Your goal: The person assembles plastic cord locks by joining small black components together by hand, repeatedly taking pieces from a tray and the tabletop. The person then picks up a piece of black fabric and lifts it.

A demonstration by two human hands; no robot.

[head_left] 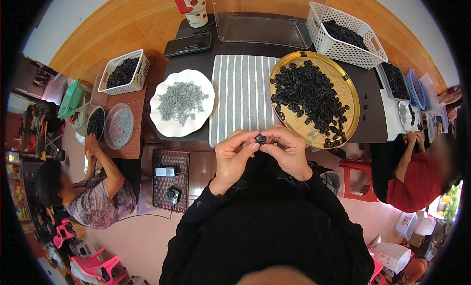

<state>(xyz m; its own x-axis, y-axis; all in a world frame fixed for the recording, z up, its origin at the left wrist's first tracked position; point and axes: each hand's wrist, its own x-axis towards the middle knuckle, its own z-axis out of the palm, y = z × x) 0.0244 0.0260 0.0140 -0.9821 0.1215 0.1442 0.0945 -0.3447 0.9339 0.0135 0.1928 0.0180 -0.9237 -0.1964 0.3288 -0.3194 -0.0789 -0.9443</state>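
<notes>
My left hand (232,156) and my right hand (287,150) meet in front of me, just off the table's near edge. Both pinch one small black plastic part (260,138) between thumbs and fingertips. Its far side is partly covered by the fingers. Beyond them lies a grey-and-white striped cloth (244,96). To its right, a round gold tray (352,93) carries a heap of small black parts with holes (309,96). On the left stands a white scalloped plate (159,115) with a pile of thin grey pieces (181,101), too small to identify.
A white basket (365,56) of black parts stands at the back right, beside a clear plastic box (262,32). A phone (188,44) and a spotted tumbler (197,10) are at the back left. People sit working at the left (100,201) and right (412,182).
</notes>
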